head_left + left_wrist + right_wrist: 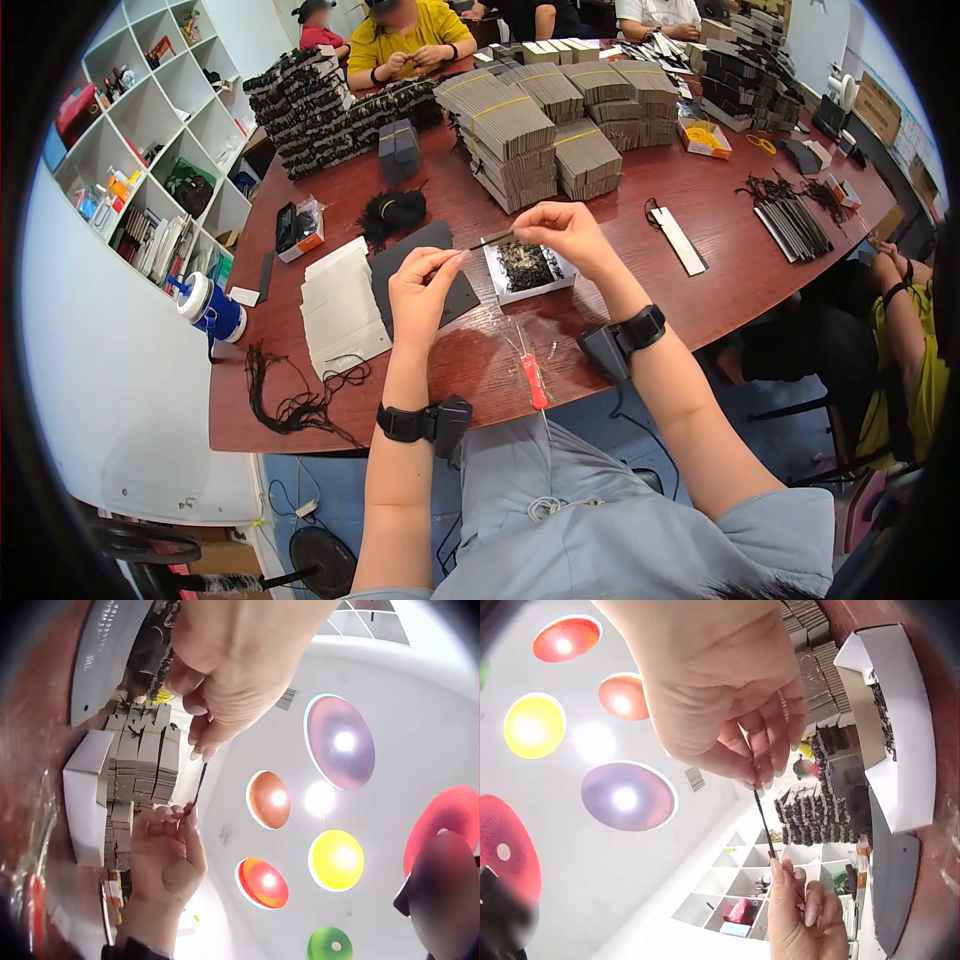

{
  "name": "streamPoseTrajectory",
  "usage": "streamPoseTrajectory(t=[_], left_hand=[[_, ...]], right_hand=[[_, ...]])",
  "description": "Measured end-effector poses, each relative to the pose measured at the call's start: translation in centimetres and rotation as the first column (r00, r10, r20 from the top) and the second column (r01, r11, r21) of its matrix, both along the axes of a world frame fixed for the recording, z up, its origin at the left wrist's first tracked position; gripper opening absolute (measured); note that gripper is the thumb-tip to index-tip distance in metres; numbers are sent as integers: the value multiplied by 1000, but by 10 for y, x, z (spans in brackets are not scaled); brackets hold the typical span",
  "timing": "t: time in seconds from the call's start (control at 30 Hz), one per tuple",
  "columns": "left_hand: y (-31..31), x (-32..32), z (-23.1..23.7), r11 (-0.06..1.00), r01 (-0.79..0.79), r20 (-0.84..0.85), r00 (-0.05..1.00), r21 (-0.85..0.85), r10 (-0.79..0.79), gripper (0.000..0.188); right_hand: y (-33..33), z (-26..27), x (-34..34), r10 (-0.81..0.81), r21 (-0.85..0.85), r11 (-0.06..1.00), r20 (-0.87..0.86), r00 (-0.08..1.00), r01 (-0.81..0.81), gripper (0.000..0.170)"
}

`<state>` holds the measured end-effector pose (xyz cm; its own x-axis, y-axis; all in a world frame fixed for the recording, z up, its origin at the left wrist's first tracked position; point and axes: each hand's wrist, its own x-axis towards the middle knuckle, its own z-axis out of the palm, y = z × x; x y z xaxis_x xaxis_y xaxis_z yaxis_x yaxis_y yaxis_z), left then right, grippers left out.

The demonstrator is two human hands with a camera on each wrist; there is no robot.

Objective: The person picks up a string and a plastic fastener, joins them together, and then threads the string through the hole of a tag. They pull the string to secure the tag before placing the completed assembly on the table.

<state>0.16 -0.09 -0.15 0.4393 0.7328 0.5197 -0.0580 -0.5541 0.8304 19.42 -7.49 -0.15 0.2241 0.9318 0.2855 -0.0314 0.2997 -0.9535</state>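
A short black cord point(492, 241) is stretched between the two hands, above a white box point(530, 293) of small black pieces. The left hand point(425, 290) pinches one end between thumb and fingertips; the right hand point(568, 238) pinches the other. In the left wrist view the cord point(201, 782) runs between the left hand point(232, 675) and the right hand point(169, 859). The right wrist view shows the cord point(763, 821) from the right hand point(720, 697) to the left hand point(802, 915).
A red-handled tool point(533, 380) lies near the table's front edge. Black cords point(290, 395), grey sheets point(342, 305) and a blue-white jug point(212, 308) are at the left. Behind stand banded grey stacks point(505, 115); a white tag point(679, 238) lies to the right. People sit across the table.
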Motion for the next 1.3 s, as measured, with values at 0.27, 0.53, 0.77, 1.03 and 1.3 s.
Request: streamPoseTrajectory(t=[0.27, 0.53, 0.77, 1.03, 1.3], left_hand=[[-9, 13, 0, 906, 111, -387, 920, 408, 62, 12], [-2, -68, 7, 927, -64, -460, 854, 371, 243, 21], [-20, -149, -10, 755, -17, -586, 621, 655, 521, 36], [-27, -178, -28, 688, -217, -448, 619, 692, 645, 30], [-20, -243, -28, 804, -151, -575, 624, 575, 529, 17]], right_hand=[[2, -11, -44, 373, -25, 927, 118, 920, -373, 38], [2, -10, -36, 242, -90, 970, 325, 914, -225, 23], [-3, 2, -36, 73, -132, 990, 150, 986, -53, 27], [0, -5, -36, 69, -160, 986, 165, 984, -43, 28], [3, -10, -34, 53, -165, 986, 193, 980, -21, 26]])
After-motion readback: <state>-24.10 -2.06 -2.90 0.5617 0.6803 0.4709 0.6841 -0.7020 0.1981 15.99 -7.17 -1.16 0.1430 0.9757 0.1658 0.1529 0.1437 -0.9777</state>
